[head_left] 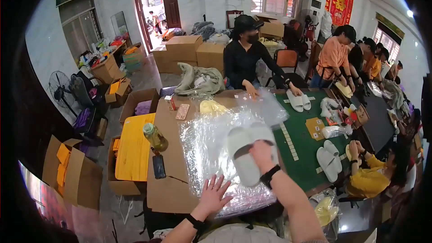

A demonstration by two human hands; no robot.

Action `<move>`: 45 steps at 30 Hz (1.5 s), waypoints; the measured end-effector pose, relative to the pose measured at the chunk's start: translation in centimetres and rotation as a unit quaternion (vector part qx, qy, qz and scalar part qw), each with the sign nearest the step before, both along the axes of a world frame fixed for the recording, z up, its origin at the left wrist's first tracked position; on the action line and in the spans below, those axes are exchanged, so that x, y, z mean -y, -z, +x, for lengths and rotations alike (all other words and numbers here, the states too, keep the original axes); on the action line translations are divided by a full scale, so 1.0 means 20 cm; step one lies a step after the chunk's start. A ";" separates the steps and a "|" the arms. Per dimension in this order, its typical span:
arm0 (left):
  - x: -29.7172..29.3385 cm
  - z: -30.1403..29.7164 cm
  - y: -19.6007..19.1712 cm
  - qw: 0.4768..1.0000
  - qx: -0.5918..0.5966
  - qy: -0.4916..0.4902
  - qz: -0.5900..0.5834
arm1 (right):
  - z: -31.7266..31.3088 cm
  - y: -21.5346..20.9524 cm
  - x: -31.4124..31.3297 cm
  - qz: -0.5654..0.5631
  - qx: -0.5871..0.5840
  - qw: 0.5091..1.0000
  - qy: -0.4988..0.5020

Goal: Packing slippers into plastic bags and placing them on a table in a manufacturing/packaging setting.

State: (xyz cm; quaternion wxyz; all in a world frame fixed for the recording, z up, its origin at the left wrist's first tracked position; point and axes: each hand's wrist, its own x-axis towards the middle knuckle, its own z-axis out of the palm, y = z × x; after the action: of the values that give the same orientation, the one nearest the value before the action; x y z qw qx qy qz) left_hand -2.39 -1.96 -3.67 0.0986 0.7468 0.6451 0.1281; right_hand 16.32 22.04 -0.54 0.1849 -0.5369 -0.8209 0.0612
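My right hand (264, 155) is closed around a pair of white slippers (245, 166), held over a stack of clear plastic bags (202, 153). The slippers are slightly blurred. My left hand (213, 196) lies with fingers spread on the near left part of the bags and grips nothing. Beyond the stack is a pale yellow item (211, 107) partly covered by clear plastic. Across the table a person in black has one hand at a loose clear bag (268, 108) and the other on a pair of white slippers (298, 101).
Another white slipper pair (328, 162) lies on the green tabletop (288, 128), beside a row of white tiles (289, 141). To my left are a bottle (155, 137), a black phone (158, 166), a pink phone (182, 111) and a box with yellow sheets (135, 148). Several people work at right.
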 end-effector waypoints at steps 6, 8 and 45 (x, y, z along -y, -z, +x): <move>-0.01 0.01 0.00 1.000 0.002 0.008 0.014 | 0.62 0.02 -0.13 0.035 -0.067 0.982 0.171; 0.01 -0.01 -0.05 1.000 0.002 0.005 -0.002 | 0.69 -0.07 0.02 0.048 -0.115 0.976 0.177; -0.33 0.05 -0.35 0.995 0.051 -0.033 -0.079 | 0.79 -0.43 0.94 -0.250 -0.213 0.907 -0.262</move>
State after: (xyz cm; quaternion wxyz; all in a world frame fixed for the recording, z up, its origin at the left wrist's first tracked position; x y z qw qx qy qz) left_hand -1.40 4.57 3.28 0.1858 0.7073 0.6719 0.1175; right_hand 32.17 3.19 8.13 0.1925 -0.3051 -0.8306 0.4242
